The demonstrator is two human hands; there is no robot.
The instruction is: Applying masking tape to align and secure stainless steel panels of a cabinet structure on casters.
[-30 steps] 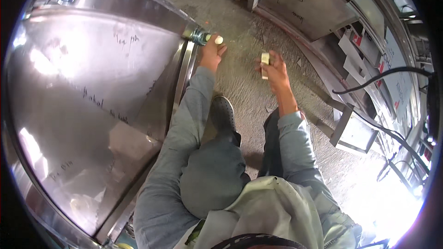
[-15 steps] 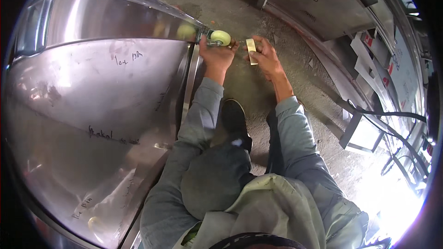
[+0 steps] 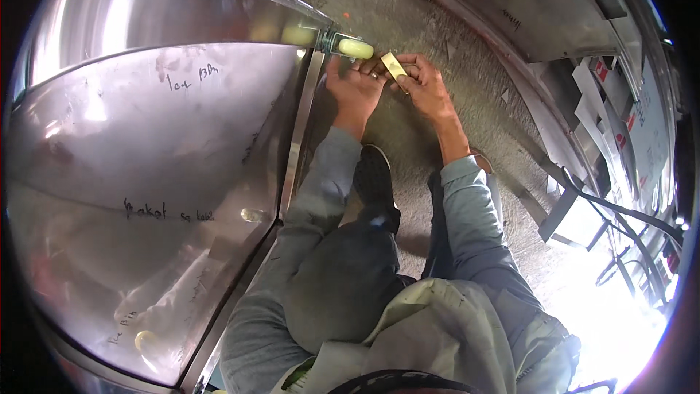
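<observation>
At the cabinet's corner, a caster (image 3: 355, 48) with a pale yellow wheel sticks out on its metal bracket. My left hand (image 3: 355, 91) lies just below that wheel, palm turned up, its thumb by the bracket and the fingers reaching right. A small shiny glint shows at its fingers; I cannot make out what it is. In my right hand (image 3: 430, 87), a flat, narrow gold-yellow strip (image 3: 394, 66) is pinched between thumb and fingers. The strip tilts, its upper end close to the left fingertips and right of the wheel.
A large stainless steel cabinet (image 3: 168, 138) with handwritten marks fills the left side. Metal sheets (image 3: 525, 7) lean along the upper right, with offcuts and a black cable (image 3: 620, 211) lower down. My shoe (image 3: 373, 175) rests on the rough concrete floor (image 3: 467, 73).
My right hand has come left toward my left hand, and the strip has gone from nearly upright to tilted. My left hand now sits lower against the caster. The whole view has shifted slightly.
</observation>
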